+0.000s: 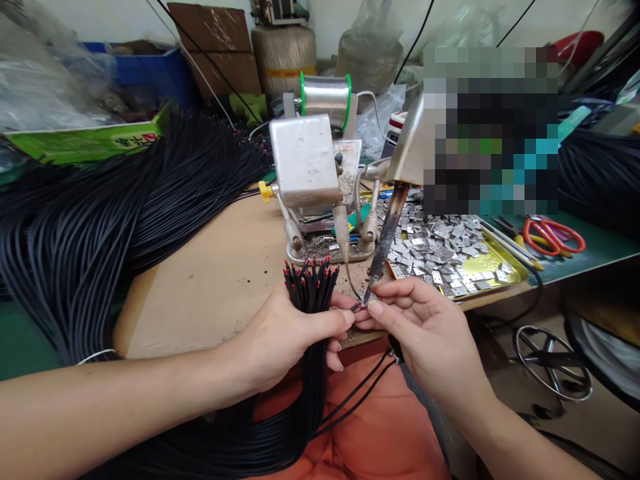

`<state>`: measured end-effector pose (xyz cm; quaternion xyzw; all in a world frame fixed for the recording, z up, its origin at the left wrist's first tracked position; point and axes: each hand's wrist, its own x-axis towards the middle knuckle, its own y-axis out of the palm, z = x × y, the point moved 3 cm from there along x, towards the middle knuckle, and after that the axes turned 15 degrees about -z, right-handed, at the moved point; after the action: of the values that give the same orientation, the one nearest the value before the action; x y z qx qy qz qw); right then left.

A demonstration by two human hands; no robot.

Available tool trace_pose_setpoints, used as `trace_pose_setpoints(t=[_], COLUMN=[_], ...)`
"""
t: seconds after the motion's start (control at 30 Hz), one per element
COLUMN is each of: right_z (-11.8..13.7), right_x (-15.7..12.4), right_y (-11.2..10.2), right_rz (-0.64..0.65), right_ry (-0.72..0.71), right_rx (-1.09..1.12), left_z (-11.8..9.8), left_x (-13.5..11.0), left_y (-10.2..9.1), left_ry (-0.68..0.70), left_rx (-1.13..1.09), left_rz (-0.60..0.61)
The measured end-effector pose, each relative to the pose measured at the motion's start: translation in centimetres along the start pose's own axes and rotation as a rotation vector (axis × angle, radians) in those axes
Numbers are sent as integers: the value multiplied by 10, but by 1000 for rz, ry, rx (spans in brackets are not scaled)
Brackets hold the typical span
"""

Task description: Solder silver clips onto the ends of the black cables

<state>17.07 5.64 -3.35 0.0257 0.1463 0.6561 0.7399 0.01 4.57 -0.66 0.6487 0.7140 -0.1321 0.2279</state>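
- Head view: a thick bundle of black cables with red-tipped ends (pixel 311 293) is clamped upright in the left hand (pixel 280 340), the fingers closed around it, over the near edge of a tan board-topped bench (pixel 210 300).
- The thumb and forefinger of the right hand (pixel 425 340) are pinched together on a small silvery piece (pixel 361 306), too small to be identified, which is held at the tip of a scorched, dark-shafted soldering iron (pixel 386 240).
- The iron is borne by a brushed-steel mount (pixel 411 143), partly obscured by blur; neither hand is on it.
- A thin dark wire (pixel 353 280) curves down toward the tip.
- Behind stand a dented white metal box (pixel 305 160) and a silver solder spool with green flanges (pixel 325 100).
- A yellow tray (pixel 515 270) of small silver metal tabs lies to the right.
- The step in hand is judged to be soldering at a cable end.
- The next move is judged to call for the piece being kept steady against the tip.
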Motion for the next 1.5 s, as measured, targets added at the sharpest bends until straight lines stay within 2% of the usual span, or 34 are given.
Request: trace_pose_setpoints(t=[0.57,1.17,1.5], right_z=[1,1,2], right_x=[-5,-6,-7], right_y=[1,1,0], right_rz=[-35,-63,-57], right_ry=[-26,-47,-69], right_rx=[-31,-7,-71], left_z=[8,5,7], left_x=[-1,-1,-2], left_y=[-2,-1,-1], left_ry=[-27,-19,-26], left_rx=[-41,-9,-1], left_rz=[54,43,16])
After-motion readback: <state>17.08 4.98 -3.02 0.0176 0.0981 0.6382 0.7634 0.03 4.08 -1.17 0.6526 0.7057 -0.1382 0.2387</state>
